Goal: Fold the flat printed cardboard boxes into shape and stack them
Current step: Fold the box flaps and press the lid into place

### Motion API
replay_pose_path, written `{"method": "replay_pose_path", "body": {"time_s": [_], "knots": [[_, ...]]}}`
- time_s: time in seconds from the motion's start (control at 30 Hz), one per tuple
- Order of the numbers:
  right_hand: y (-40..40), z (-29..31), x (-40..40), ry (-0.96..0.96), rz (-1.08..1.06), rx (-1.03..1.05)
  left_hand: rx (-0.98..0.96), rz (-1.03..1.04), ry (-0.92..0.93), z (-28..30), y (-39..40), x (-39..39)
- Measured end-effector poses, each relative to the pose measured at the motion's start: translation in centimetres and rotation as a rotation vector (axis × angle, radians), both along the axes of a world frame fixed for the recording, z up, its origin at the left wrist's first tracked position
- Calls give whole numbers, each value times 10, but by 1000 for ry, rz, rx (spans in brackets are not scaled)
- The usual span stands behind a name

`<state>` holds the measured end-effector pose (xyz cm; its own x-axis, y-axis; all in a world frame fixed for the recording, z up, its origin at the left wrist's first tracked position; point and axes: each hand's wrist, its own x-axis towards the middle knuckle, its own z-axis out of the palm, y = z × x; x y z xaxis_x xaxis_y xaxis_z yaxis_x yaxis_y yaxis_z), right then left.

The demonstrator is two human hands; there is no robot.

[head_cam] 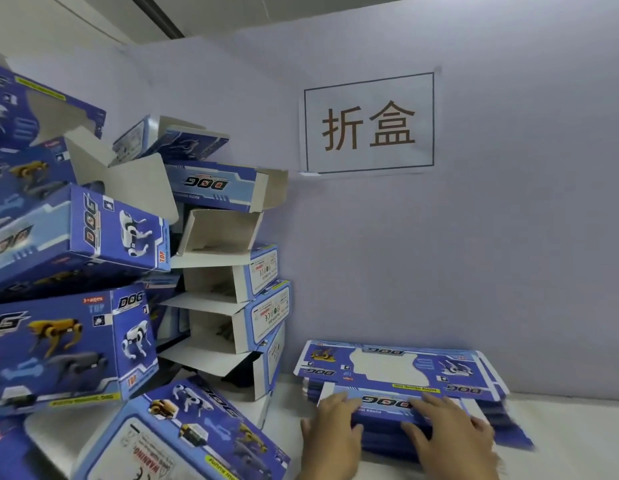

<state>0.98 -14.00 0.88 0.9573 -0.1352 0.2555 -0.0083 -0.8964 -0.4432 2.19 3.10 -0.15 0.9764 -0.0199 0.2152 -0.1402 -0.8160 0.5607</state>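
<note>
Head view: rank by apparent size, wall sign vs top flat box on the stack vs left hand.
1. Top flat box, widest span in frame.
2. Wall sign, somewhat smaller, though farther away, so true size is unsure.
3. Left hand, smallest despite being nearest the camera.

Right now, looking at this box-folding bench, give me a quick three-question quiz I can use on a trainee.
1. True or false: both hands rest on the stack of flat printed boxes.
2. Multiple choice: the folded boxes are piled (A) to the left of the flat stack, (B) on top of it, (C) to its right.
3. Fill in: the large word printed on the box fronts is ____.

Key:
1. True. The left hand and right hand both lie on the near edge of the stack, fingers fairly straight.
2. A. The pile leans against the wall under and left of the wall sign.
3. DOG.
</note>
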Motion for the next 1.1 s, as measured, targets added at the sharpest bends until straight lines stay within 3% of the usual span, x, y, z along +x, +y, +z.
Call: {"method": "replay_pose_path", "body": {"time_s": [0.2,0.43,0.57,0.7,0.83,0.9,0.97,1.1], "knots": [[-4,0,-1,-63,-18,-13,-29,45,-177,-7,9,-2],[-7,10,-5,-338,-61,-56,-109,-1,-557,9,3,-10],[-8,19,-8,-566,-7,21,-269,-12,-743,19,5,-17],[-10,41,-11,-844,-53,87,-553,-22,-713,29,3,-22],[-9,73,-21,-1048,70,466,-802,8,-611,53,-4,-30],[-8,83,-25,-1002,172,693,-935,6,-567,68,-7,-35],[-10,85,-26,-837,290,871,-1026,1,-534,82,-6,-40],[-14,72,-23,-409,366,999,-1016,25,-487,93,11,-43]]}}
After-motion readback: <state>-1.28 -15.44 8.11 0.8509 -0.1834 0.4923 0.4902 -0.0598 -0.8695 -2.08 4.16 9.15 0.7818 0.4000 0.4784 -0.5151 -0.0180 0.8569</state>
